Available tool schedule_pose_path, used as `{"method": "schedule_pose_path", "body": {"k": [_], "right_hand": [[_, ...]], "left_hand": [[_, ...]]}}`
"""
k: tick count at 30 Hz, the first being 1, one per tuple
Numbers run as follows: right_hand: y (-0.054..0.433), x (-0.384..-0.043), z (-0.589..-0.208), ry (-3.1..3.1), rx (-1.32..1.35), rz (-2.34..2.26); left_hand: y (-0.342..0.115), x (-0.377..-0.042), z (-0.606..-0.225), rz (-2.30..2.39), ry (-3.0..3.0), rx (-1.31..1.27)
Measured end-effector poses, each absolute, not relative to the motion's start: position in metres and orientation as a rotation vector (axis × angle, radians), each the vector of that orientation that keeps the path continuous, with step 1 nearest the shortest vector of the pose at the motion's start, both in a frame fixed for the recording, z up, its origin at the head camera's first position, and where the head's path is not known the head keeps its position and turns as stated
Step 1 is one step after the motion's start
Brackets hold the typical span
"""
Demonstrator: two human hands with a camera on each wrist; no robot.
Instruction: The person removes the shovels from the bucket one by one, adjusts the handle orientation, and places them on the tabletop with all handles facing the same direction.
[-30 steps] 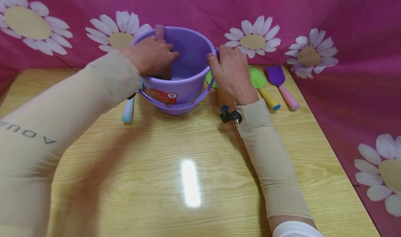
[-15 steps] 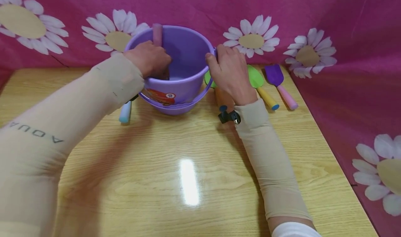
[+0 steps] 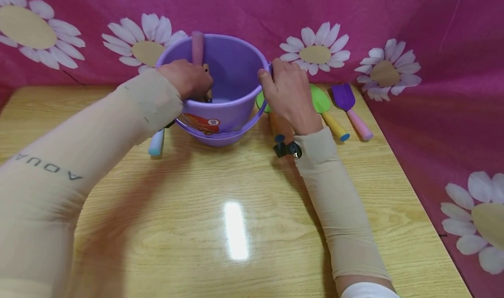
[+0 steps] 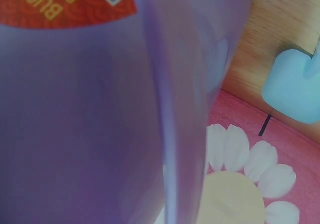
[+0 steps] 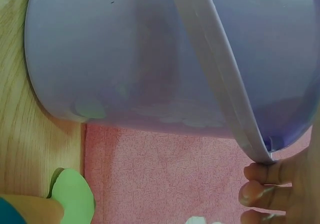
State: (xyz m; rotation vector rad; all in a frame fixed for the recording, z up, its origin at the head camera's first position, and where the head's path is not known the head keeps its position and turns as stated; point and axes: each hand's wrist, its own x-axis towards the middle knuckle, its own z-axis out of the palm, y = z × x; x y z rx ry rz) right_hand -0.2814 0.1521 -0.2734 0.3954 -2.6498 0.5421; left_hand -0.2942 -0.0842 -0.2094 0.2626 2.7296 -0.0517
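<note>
A purple bucket [image 3: 224,112] stands upright at the back of the table, its handle lowered to the front. My left hand [image 3: 187,79] is inside it near the left rim, fingers curled round a tan, wood-coloured piece with dark holes [image 3: 207,68]; the hand hides most of that piece and my fingertips. Behind the knuckles, a pink tool handle [image 3: 198,48] leans upright against the inner wall. My right hand [image 3: 289,90] grips the right rim, thumb at the inside and fingers outside. In the right wrist view, fingertips [image 5: 267,194] show beside the bucket's handle joint.
Right of the bucket lie a green trowel with an orange handle [image 3: 275,125], a green trowel with a yellow handle [image 3: 320,99] and a purple shovel with a pink handle [image 3: 344,96]. A light-blue tool [image 3: 156,142] lies left. A pink flowered cloth [image 3: 236,9] hangs behind.
My left hand has gone from extended fingers to curled ones and sunk slightly into the bucket; the tan piece now shows beside it. The right hand keeps its hold on the rim.
</note>
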Motion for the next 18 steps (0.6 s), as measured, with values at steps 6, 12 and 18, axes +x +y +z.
{"method": "schedule_pose_path", "body": {"k": [6,12,18], "right_hand": [[0.1518,-0.2808,-0.2715,-2.646,0.397,0.552],[0.1506,-0.2805,-0.2708,-2.644,0.403,0.554],[0.1499,-0.2802,-0.2709,-2.639,0.402,0.54]], "left_hand": [[-0.0818,-0.2895,-0.2073,-0.044,2.731,0.174],[-0.0831,-0.2862,-0.2042,-0.079,2.707,0.152],[-0.0824,-0.2834,-0.2026,-0.101,2.705,0.132]]}}
